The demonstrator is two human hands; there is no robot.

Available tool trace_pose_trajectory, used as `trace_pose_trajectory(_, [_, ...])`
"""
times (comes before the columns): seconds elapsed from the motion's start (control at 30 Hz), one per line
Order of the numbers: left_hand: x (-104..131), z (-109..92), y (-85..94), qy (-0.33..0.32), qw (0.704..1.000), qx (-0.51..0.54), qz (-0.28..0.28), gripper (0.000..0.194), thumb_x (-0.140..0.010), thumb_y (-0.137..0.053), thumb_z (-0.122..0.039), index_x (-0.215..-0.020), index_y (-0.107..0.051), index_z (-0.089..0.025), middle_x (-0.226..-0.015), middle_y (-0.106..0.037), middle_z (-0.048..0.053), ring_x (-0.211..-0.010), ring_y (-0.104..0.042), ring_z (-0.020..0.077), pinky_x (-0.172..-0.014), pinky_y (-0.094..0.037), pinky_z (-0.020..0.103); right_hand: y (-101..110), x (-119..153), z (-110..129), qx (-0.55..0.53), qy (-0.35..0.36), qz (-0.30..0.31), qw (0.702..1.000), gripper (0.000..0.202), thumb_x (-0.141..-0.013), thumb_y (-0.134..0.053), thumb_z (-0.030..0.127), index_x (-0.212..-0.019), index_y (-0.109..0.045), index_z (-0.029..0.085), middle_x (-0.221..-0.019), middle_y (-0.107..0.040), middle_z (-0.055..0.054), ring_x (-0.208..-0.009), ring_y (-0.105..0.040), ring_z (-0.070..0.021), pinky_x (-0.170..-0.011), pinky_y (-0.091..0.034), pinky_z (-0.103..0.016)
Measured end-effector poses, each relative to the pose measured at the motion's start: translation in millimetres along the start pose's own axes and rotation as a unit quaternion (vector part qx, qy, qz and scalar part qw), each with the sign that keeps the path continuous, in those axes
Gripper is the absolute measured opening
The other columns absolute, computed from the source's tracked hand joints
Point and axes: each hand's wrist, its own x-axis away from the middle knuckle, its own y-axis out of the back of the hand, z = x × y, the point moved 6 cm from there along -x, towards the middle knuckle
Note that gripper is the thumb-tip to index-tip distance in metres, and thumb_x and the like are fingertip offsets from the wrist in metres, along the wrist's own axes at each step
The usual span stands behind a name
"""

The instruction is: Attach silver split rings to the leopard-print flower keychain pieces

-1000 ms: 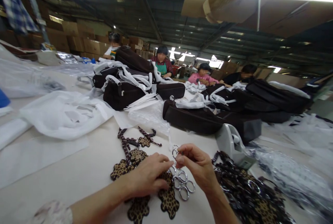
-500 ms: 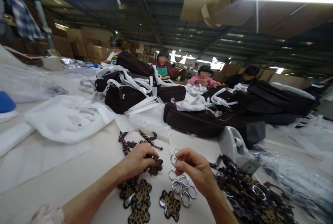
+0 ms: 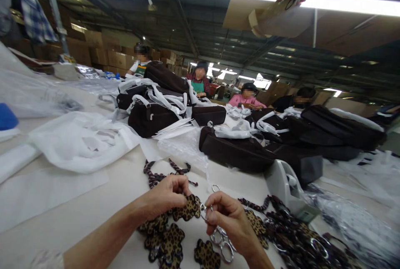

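Note:
My left hand (image 3: 173,196) is closed on a leopard-print flower-shaped charm (image 3: 187,208) with a dark edge. My right hand (image 3: 226,214) pinches a silver metal ring (image 3: 204,210), which meets the charm's right edge; whether it is threaded through cannot be made out. Below my right hand lie several loose silver rings (image 3: 225,250), partly covered by it. A single leopard charm (image 3: 206,255) lies on the table left of those rings. Under my left wrist is a stack of similar charms (image 3: 168,242). Dark patterned straps (image 3: 153,175) lie just beyond my left hand.
At right a heap of dark charms and rings (image 3: 296,231) lies beside a grey tape dispenser (image 3: 290,189). Dark bags (image 3: 234,148) with white wrapping stand across the table. White foam sheeting (image 3: 84,139) spreads at left. Several people sit at the far side.
My hands have come closer together. The charm in my left hand now shows more fully, and the ring in my right hand has come up to its edge.

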Motion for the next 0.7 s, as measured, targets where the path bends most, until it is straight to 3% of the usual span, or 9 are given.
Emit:
trace_pose_trajectory(0.13, [-1,2,-4.6,-0.017,0.999,0.028,0.018,0.013,-0.055,-0.054,-0.012,-0.066,-0.049,-0.017,-0.076,-0.068,0.002,-0.064,-0.056,0.0120,-0.054,-0.038,0.020,-2,-2,-3,-0.012,-0.014,0.017,1.000,0.019,-0.065,-0.084,0.027,-0.075,-0.071,0.017,-0.050,-0.062,0.006,-0.042,-0.064,-0.0095,-0.043,-0.042,-0.014])
trace_pose_trajectory(0.33, [0,2,-11.1,-0.026,0.998,0.021,0.053,0.016,-0.055,-0.049,-0.011,-0.068,-0.045,-0.018,-0.077,-0.069,0.002,-0.056,-0.053,0.0094,-0.049,-0.038,0.020,-2,-3,-6,-0.022,-0.022,0.025,0.999,0.021,-0.062,-0.085,0.028,-0.072,-0.070,0.016,-0.048,-0.061,0.006,-0.041,-0.064,-0.0102,-0.041,-0.043,-0.014])
trace_pose_trajectory(0.5, [6,-10,-15.8,-0.098,0.989,-0.099,0.041,0.014,-0.055,-0.045,-0.007,-0.064,-0.045,-0.017,-0.081,-0.069,0.003,-0.067,-0.055,0.0115,-0.056,-0.039,0.020,-2,-4,-6,-0.012,-0.031,0.024,0.999,0.021,-0.063,-0.084,0.029,-0.072,-0.069,0.016,-0.049,-0.062,0.005,-0.041,-0.063,-0.0096,-0.040,-0.043,-0.014])
trace_pose_trajectory(0.6, [9,-14,-18.5,-0.116,0.981,-0.155,0.031,0.013,-0.057,-0.045,-0.006,-0.064,-0.047,-0.017,-0.078,-0.068,0.002,-0.068,-0.055,0.0117,-0.059,-0.039,0.020,2,-5,-2,0.004,-0.012,-0.006,1.000,0.024,-0.063,-0.084,0.030,-0.073,-0.068,0.017,-0.050,-0.062,0.005,-0.042,-0.063,-0.0102,-0.044,-0.047,-0.017])
trace_pose_trajectory(0.7, [8,-6,-17.1,-0.056,0.985,-0.140,0.083,0.012,-0.062,-0.050,-0.010,-0.071,-0.054,-0.016,-0.072,-0.065,-0.001,-0.062,-0.054,0.0115,-0.055,-0.038,0.020,11,-3,5,0.038,0.046,-0.065,0.996,0.024,-0.066,-0.083,0.032,-0.077,-0.067,0.019,-0.050,-0.063,0.005,-0.045,-0.063,-0.0113,-0.048,-0.050,-0.019])
